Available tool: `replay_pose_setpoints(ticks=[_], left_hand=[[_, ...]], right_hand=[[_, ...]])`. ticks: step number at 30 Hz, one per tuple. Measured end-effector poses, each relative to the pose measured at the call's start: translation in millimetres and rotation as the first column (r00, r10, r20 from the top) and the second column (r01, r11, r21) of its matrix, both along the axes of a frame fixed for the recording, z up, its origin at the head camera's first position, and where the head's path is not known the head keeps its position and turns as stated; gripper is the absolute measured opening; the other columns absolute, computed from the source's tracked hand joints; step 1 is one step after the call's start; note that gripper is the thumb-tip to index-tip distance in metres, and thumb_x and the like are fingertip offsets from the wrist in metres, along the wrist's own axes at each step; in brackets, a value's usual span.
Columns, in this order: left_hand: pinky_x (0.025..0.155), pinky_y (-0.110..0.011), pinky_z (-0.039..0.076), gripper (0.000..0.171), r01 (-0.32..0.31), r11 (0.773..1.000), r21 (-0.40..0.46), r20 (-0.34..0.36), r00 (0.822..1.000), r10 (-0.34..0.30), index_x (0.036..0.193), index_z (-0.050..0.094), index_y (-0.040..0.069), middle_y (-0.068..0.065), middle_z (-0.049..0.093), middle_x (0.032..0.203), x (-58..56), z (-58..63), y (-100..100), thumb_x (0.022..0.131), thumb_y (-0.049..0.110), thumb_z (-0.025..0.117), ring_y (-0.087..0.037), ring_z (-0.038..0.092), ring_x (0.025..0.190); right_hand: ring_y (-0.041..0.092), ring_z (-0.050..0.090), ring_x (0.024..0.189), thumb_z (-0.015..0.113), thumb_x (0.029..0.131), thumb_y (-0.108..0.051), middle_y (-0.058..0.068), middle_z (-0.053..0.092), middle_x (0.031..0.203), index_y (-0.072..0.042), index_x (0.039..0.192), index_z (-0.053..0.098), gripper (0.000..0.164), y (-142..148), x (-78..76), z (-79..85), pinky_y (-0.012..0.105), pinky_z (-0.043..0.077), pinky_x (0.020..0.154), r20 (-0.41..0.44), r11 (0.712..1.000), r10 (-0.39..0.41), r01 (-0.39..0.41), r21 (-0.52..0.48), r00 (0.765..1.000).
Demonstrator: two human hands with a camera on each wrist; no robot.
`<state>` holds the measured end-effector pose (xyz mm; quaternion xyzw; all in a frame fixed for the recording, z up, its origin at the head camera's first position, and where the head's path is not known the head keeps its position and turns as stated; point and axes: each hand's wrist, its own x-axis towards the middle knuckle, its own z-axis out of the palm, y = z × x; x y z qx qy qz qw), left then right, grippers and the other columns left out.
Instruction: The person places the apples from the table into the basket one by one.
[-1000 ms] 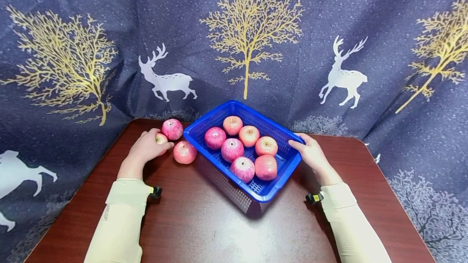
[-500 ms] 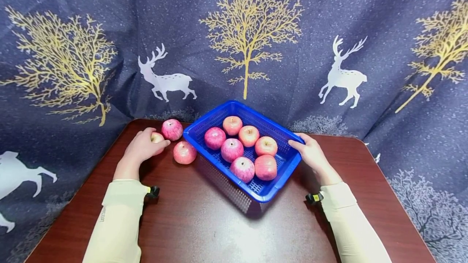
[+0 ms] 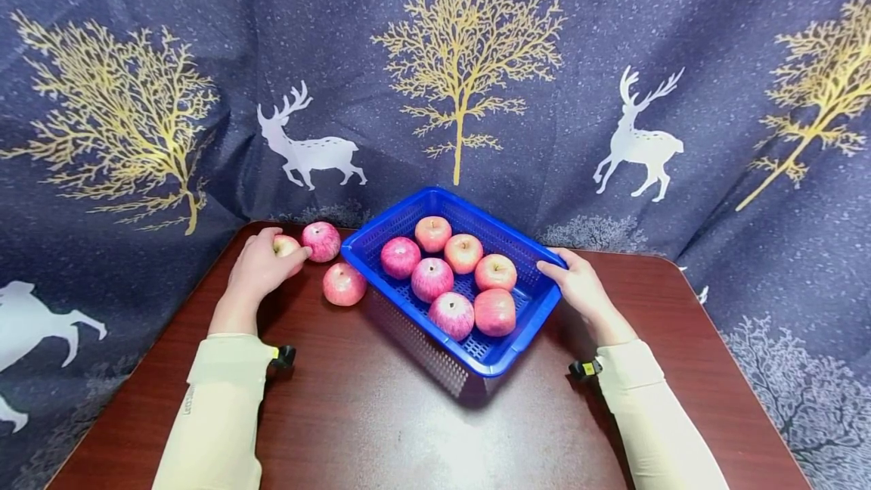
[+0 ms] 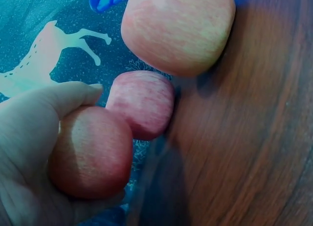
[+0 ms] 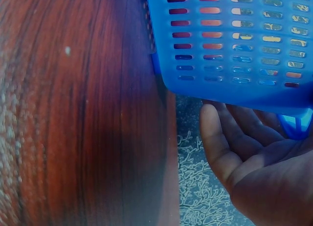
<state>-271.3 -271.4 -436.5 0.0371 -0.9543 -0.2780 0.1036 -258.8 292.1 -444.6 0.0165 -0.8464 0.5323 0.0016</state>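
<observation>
At the table's left side, my left hand [image 3: 257,267] grips a red-yellow apple [image 3: 286,246], with the thumb on its near side. Its lower part is hidden behind the hand in the head view, while the left wrist view shows the apple [image 4: 93,152] against the palm. Just right of it sit a dark pink apple [image 3: 321,241] and, nearer, a paler red apple [image 3: 344,283]. My right hand [image 3: 585,289] holds the right end of a blue plastic basket [image 3: 408,307], thumb over the rim. Fingers [image 5: 212,123] curl below the rim in the right wrist view.
Inside the basket lie several apples [image 3: 432,280], grouped toward its middle. The basket stands at an angle on the dark red wooden table [image 3: 327,407]. Right behind the table hangs a blue curtain [image 3: 408,82] printed with deer and trees.
My left hand has shifted left and slightly back with the apple, away from the paler red apple. The right hand and the basket have stayed in place.
</observation>
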Motion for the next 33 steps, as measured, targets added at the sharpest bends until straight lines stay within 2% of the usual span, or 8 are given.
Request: replay_pose_setpoints(ticks=[5, 10, 20, 25, 33], left_hand=[[0.094, -0.058, 0.039, 0.086, -0.073, 0.995, 0.065, -0.074, 0.994, 0.078, 0.143, 0.041, 0.002, -0.030, 0.048, 0.128, 2.4, 6.1, 4, 0.085, 0.062, 0.062, -0.044, 0.047, 0.113], [0.097, -0.056, 0.038, 0.088, -0.116, 0.986, 0.120, -0.108, 0.986, 0.129, 0.143, 0.041, 0.002, -0.029, 0.047, 0.128, 4.7, 14.1, 8, 0.085, 0.065, 0.060, -0.044, 0.046, 0.115], [0.100, -0.055, 0.037, 0.088, -0.131, 0.978, 0.164, -0.142, 0.978, 0.155, 0.146, 0.040, 0.008, -0.027, 0.046, 0.133, 8.6, 26.0, 15, 0.084, 0.067, 0.060, -0.042, 0.046, 0.118], [0.100, -0.054, 0.037, 0.089, -0.131, 0.977, 0.166, -0.161, 0.974, 0.158, 0.147, 0.040, 0.010, -0.025, 0.046, 0.133, 9.4, 29.8, 19, 0.083, 0.068, 0.060, -0.041, 0.046, 0.117], [0.102, -0.053, 0.036, 0.089, -0.112, 0.979, 0.169, -0.216, 0.965, 0.148, 0.147, 0.041, 0.012, -0.023, 0.046, 0.136, 13.0, 37.9, 27, 0.082, 0.068, 0.062, -0.040, 0.045, 0.120]], right_hand=[[0.026, 0.065, 0.097, 0.063, 0.095, -0.037, 0.015, 0.065, 0.117, -0.009, 0.128, 0.060, 0.043, 0, 0.0, -0.3, 0.030, 0.050, 0.083, 0.000, 1.000, 0.000, 0.000, -0.006, 1.000], [0.026, 0.064, 0.099, 0.063, 0.095, -0.038, 0.015, 0.065, 0.119, -0.009, 0.130, 0.059, 0.045, 0, 0.0, -0.4, 0.030, 0.050, 0.085, 0.002, 1.000, 0.000, 0.000, -0.009, 1.000], [0.025, 0.064, 0.098, 0.061, 0.096, -0.040, 0.013, 0.064, 0.119, -0.010, 0.129, 0.059, 0.045, 0, -0.2, 0.3, 0.032, 0.050, 0.085, -0.001, 1.000, -0.012, 0.012, 0.001, 1.000], [0.025, 0.062, 0.102, 0.058, 0.097, -0.044, 0.012, 0.063, 0.122, -0.011, 0.129, 0.059, 0.046, 1, -0.5, 0.3, 0.037, 0.047, 0.092, 0.002, 1.000, -0.020, 0.020, 0.000, 1.000], [0.027, 0.059, 0.109, 0.053, 0.098, -0.051, 0.013, 0.061, 0.126, -0.011, 0.133, 0.056, 0.053, 2, 0.9, 2.3, 0.044, 0.042, 0.099, 0.051, 1.000, -0.022, 0.022, -0.013, 0.998]])
